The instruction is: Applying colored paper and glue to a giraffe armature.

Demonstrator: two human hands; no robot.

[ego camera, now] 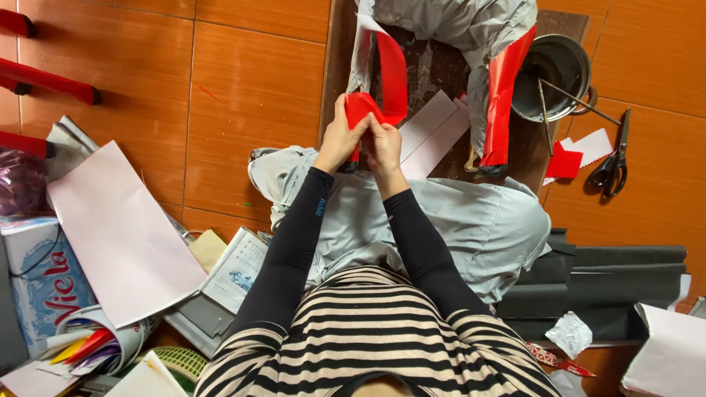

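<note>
— Where is the red paper strip [384,81], and how does it run?

— It sits over the dark wooden board [441,70] in front of the person's knees. Its long axis runs away from the person: from the hands it rises towards the top of the view, curls over and comes back down, so it forms a loop. The near end is bunched between both hands.

— What are the hands doing with it?

— The left hand [340,137] and the right hand [384,143] are side by side, touching. The fingers of each are clenched on the folded near end of the strip, thumbs pressing on top.

— Any containers?

— A round metal pot [555,73] stands at the far right end of the board. Two thin sticks [566,94] lean in it, their ends poking out over the rim. What else is inside I cannot tell.

— And around it?

— Black scissors [614,162] lie on the orange tiled floor [243,88] just right of the pot, near a small red paper scrap [563,162]. A second red strip [504,103] hangs beside the pot. White paper strips [434,129] lie on the board just right of the hands.
</note>
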